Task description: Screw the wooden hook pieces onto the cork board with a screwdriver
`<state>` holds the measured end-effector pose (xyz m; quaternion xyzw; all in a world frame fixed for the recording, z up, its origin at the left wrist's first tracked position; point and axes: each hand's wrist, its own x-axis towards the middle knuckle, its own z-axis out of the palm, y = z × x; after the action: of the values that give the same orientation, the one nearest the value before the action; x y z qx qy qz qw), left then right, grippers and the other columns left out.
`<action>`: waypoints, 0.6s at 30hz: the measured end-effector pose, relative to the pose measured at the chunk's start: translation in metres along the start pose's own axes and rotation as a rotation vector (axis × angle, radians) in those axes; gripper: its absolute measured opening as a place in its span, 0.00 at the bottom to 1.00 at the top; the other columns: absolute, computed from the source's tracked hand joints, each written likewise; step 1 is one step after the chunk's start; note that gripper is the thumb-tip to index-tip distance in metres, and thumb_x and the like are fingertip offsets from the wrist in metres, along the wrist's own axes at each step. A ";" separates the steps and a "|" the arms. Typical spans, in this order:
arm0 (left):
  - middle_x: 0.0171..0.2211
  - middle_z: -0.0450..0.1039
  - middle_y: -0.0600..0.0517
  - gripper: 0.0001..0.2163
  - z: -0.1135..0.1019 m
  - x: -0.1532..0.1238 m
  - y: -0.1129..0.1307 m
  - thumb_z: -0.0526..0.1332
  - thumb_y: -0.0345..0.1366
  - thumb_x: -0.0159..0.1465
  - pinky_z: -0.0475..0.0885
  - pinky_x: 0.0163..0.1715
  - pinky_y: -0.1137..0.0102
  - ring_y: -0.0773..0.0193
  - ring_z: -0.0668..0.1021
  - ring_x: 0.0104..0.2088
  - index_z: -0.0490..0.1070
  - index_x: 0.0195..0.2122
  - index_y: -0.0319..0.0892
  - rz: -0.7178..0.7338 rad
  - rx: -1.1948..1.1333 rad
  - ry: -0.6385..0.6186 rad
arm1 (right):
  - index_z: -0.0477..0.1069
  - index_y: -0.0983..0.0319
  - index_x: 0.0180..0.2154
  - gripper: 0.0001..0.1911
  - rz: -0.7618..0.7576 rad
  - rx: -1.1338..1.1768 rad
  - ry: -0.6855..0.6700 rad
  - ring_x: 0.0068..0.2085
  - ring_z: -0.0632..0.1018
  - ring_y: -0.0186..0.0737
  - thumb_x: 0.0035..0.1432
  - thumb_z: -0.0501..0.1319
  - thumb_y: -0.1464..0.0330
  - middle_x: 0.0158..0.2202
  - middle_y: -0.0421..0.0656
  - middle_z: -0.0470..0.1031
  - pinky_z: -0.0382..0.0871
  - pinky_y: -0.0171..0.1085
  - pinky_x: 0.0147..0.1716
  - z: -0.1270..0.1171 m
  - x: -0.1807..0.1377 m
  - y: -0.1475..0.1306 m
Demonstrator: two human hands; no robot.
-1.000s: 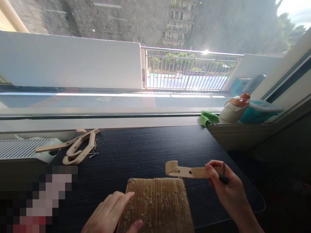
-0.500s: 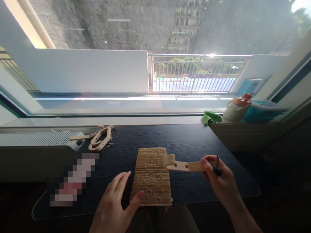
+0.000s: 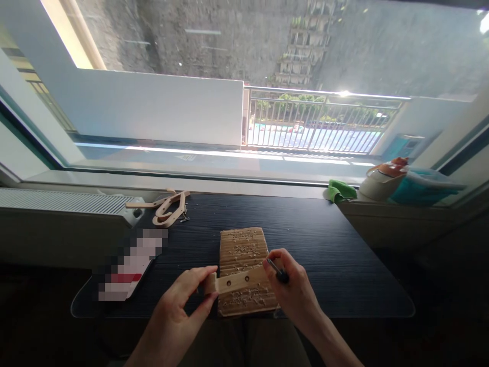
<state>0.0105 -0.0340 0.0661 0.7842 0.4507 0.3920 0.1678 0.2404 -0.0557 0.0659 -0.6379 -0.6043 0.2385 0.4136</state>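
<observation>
A pale wooden piece with two round holes (image 3: pixel 237 282) is held level across the lower part of a corrugated cardboard pad (image 3: pixel 244 243). My left hand (image 3: pixel 179 300) is closed on its thicker left end, thumb below and fingers above. At the other end, my right hand (image 3: pixel 292 285) grips the same piece. Tucked in that hand too is a small screwdriver (image 3: pixel 281 274) with a dark handle, its tip pointing up and left. Wood-coloured crumbs or torn bits lie in bands over the pad.
Curved wooden parts (image 3: pixel 170 208) lie at the table's back left, with several screws (image 3: pixel 185 214) beside them. A blurred-out flat item (image 3: pixel 132 270) rests at left. On the sill are a green cloth (image 3: pixel 341 191), a white container (image 3: pixel 378 183) and a teal box (image 3: pixel 424 186).
My right hand has carried the wooden piece left and turned it, from the pad's right side to over its lower part. My left hand has closed on the free end. The view has shifted slightly.
</observation>
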 end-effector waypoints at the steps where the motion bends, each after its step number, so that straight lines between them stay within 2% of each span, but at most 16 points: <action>1: 0.35 0.77 0.54 0.12 0.002 0.000 -0.002 0.61 0.37 0.56 0.76 0.35 0.76 0.67 0.79 0.33 0.71 0.43 0.46 0.007 -0.016 -0.007 | 0.64 0.61 0.32 0.09 0.008 -0.005 -0.008 0.22 0.63 0.30 0.58 0.53 0.62 0.21 0.35 0.64 0.56 0.30 0.22 0.001 -0.001 -0.001; 7: 0.38 0.78 0.54 0.12 0.010 0.003 -0.014 0.61 0.36 0.57 0.75 0.37 0.78 0.67 0.80 0.37 0.71 0.43 0.46 -0.024 -0.038 -0.010 | 0.64 0.60 0.31 0.07 0.043 -0.034 -0.016 0.22 0.63 0.30 0.56 0.54 0.63 0.20 0.35 0.63 0.55 0.30 0.21 0.001 0.002 -0.002; 18: 0.38 0.78 0.57 0.12 0.009 -0.004 -0.018 0.63 0.34 0.56 0.74 0.40 0.81 0.69 0.80 0.38 0.70 0.42 0.48 -0.001 -0.074 -0.070 | 0.64 0.60 0.31 0.09 0.052 -0.079 -0.050 0.22 0.64 0.30 0.57 0.53 0.62 0.21 0.35 0.64 0.57 0.30 0.22 0.004 -0.003 0.007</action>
<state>0.0057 -0.0270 0.0469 0.7906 0.4300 0.3805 0.2128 0.2407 -0.0567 0.0574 -0.6630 -0.6066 0.2407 0.3667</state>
